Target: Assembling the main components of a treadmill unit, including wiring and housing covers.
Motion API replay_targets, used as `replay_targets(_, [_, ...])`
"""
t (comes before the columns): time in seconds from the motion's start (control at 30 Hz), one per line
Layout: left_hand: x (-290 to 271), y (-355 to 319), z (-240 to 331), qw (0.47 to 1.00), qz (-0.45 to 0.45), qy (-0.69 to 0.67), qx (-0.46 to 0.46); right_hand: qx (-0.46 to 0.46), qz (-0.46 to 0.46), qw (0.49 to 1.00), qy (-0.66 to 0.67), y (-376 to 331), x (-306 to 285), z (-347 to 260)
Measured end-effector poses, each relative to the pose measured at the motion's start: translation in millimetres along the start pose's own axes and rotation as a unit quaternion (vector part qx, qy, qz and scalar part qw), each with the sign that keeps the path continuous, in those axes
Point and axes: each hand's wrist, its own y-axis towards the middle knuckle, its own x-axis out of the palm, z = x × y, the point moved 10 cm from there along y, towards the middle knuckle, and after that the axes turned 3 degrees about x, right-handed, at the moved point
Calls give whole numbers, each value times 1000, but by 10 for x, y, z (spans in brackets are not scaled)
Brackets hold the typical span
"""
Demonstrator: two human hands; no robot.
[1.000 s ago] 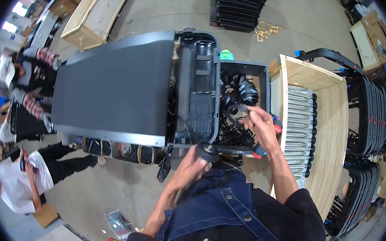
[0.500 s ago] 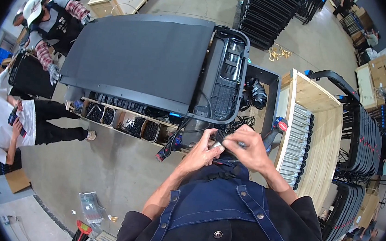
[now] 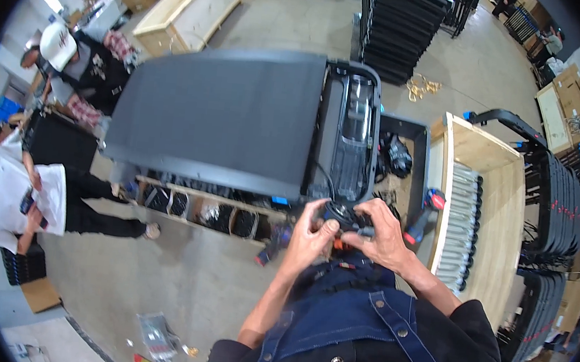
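Close in front of my chest, both hands hold a bundled black cable at the near right end of a treadmill frame. My left hand has its thumb and fingers closed round the left side of the bundle. From the right, my right hand pinches the other side, thumb and fingertips curled in. A thin dark cord runs from the frame down toward the bundle. The cable's ends are hidden between my fingers. The black treadmill deck stretches away to the left.
Parts bins line the near side of the bench. A power drill stands right of my hand, beside a wooden crate of metal tubes. Two co-workers are at the left, one in a white shirt. Black frames stack at far right.
My view has shifted, so the bench sits lower and further right. My hands have turned the bundle, and the right hand has opened out from a tight pinch over it to its right side.
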Motion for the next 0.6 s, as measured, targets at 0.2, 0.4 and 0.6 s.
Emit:
replay_targets(0.2, [376, 1313, 541, 907, -151, 392, -14, 44, -67, 991, 105, 942, 57, 815])
replay_targets(0.4, [760, 2591, 1784, 786, 56, 520, 329, 209, 138, 908, 335, 2346, -167, 2384])
replay_targets(0.6, [-445, 3986, 896, 739, 74, 623, 245, 305, 135, 902, 274, 3498, -362, 3315])
